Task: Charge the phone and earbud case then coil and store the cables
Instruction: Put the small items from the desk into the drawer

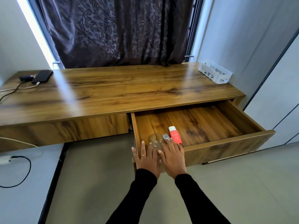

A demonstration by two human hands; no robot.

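At the far left edge of the frame we see a black cable looping across a pale surface below the desk. Above it, in the upper left, a dark earbud case sits on the wooden desk, just beside a black phone lying flat. A white cable is plugged into the phone's near end, and a dark cable runs from the earbud case toward the left edge.

Behind the desk, across the top centre, hangs a dark leaf-patterned curtain.

At lower centre, two arms in black sleeves reach up from the bottom of the frame. The left hand, with a ring on one finger, lies flat with fingers straight and spread at the near left corner of an open drawer. The right hand lies just beside it, fingers also straight, over the drawer's front edge. Neither hand grips anything. Just beyond the fingertips, inside the drawer, lie a clear glass-like jar, a small silvery object we cannot identify, and a red tube with a white cap.

In the upper right, a white plastic basket stands on the desk's far corner, next to a pale wall.
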